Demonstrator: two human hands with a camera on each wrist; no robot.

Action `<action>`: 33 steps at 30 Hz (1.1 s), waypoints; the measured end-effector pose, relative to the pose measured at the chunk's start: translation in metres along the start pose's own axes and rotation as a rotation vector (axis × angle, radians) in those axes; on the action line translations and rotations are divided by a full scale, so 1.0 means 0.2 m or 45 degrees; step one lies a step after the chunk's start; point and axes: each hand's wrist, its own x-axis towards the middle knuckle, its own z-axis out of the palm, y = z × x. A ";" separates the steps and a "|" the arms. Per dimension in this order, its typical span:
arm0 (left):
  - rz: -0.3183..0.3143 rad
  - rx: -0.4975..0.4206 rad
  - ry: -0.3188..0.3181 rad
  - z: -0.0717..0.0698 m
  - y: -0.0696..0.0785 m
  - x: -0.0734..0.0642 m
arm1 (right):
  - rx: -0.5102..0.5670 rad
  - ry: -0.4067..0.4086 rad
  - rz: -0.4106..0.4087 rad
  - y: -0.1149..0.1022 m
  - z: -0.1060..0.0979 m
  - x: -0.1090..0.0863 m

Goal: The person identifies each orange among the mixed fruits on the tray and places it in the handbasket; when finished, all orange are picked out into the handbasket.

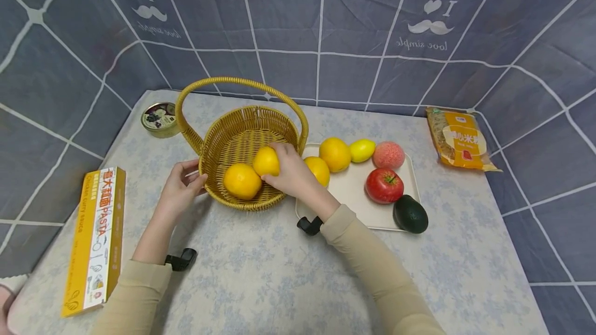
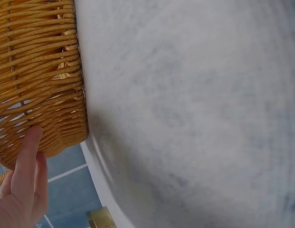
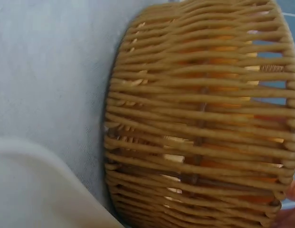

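Note:
A wicker basket with a tall arched handle stands on the table. Its left rim is held by my left hand; in the left wrist view that hand's fingers lie along the woven outer wall. Inside the basket, my right hand grips an orange between thumb and fingers. Touching it on the left is another orange, resting at the front of the basket. The right wrist view shows mostly the basket's outer weave, with the right hand barely visible at the edge.
Right of the basket, a white tray bears two oranges, a lemon, a pinkish-red rough fruit, a red apple and an avocado. Around stand a tin, a pasta box and a food bag.

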 end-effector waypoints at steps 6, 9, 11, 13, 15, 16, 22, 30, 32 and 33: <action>-0.011 0.012 0.019 0.00 0.01 0.00 | -0.060 -0.064 -0.040 0.02 -0.01 0.01; -0.015 0.018 0.024 0.00 0.01 0.00 | -0.106 -0.119 -0.058 0.02 -0.01 0.02; -0.013 0.018 0.024 0.01 0.01 0.00 | -0.132 -0.149 -0.057 0.02 -0.01 0.02; -0.010 0.011 0.019 0.01 0.01 0.01 | -0.152 -0.173 -0.054 0.02 -0.02 0.02; -0.005 0.002 0.014 0.01 0.01 0.01 | -0.166 -0.200 -0.039 0.02 -0.02 0.02; -0.005 -0.001 0.013 0.02 0.01 0.01 | -0.174 -0.207 -0.033 0.02 -0.02 0.02; -0.020 -0.004 0.018 0.03 0.01 0.01 | -0.202 -0.215 -0.030 0.01 -0.01 0.02; -0.040 -0.018 0.033 0.01 0.02 0.00 | -0.075 -0.181 -0.115 0.05 -0.01 0.02; -0.040 -0.013 0.034 0.01 0.02 0.00 | -0.005 -0.148 -0.138 0.06 -0.01 0.00; -0.039 -0.010 0.036 0.01 0.02 0.00 | 0.027 -0.130 -0.149 0.06 -0.02 -0.01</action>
